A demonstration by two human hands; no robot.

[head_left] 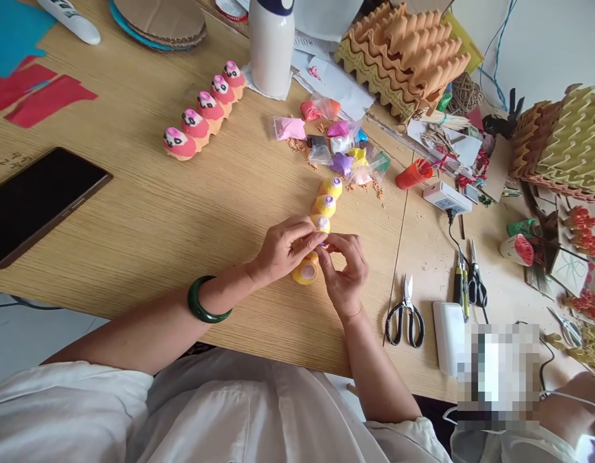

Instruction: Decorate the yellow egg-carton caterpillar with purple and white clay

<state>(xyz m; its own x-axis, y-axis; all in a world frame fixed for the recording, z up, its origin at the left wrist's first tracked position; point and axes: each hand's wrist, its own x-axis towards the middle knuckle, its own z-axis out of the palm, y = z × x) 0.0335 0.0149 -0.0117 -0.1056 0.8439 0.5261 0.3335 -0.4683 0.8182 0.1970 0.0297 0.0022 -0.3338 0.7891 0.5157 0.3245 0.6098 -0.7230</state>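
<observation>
My left hand and my right hand meet at their fingertips, both closed in a pinch. Between them shows a tiny bit of purple clay, mostly covered by the fingers. Just beneath lies a strip of egg-carton cups covered in yellow clay. Its two far cups carry pale rounds with purple rings, and the cup beyond my fingertips has a pale lump on top. The nearest cup bears a flat pale disc. My hands hide part of the strip's middle.
Beyond the hands lie small bags of coloured clay. A pink-and-red cup strip is at the back left, a phone at far left. Scissors and a white box lie right, near another person. Egg trays stand behind.
</observation>
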